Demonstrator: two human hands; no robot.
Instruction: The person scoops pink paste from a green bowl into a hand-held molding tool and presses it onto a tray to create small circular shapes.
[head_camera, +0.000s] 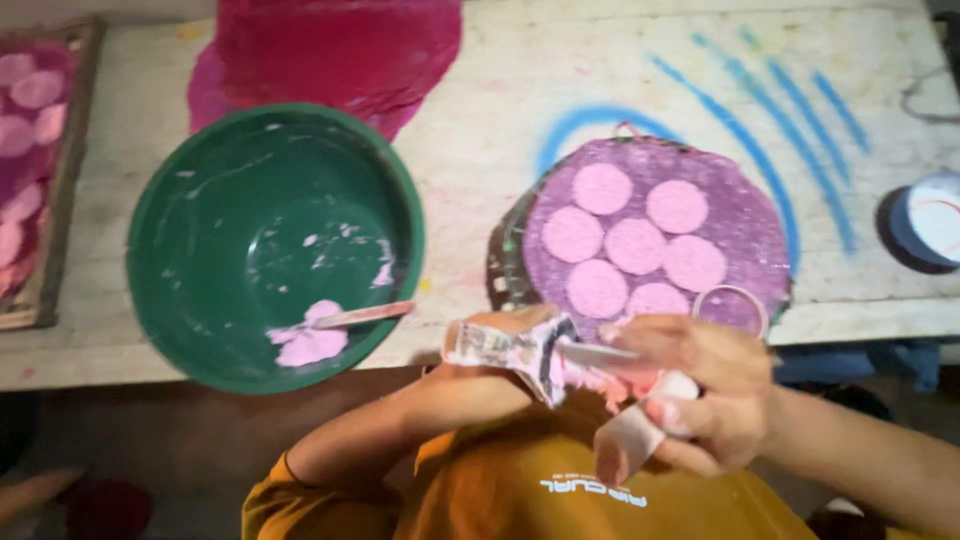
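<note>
At the lower centre of the frame the two hands meet over the table edge. The left hand is clenched round a small paste-smeared mould, and the right hand grips a flat blade whose tip lies against the mould; a pale wrap covers one right finger. To do this well, I judge the blade should stay flat to the mould face and be drawn across in one even stroke, with the mould held level so the pink paste neither smears nor drops off the edge. Just above the hands, a round purple board carries seven pink discs set close but apart, and a thin ring rests at its lower right. At the left a green bowl holds a lump of pink paste and a stick leaning on its rim. The table is pale, worn wood marked with blue spray arcs and a big magenta stain at the top. A tray of more discs sits at the far left, a white pot at the right edge. The floor below is dim.
</note>
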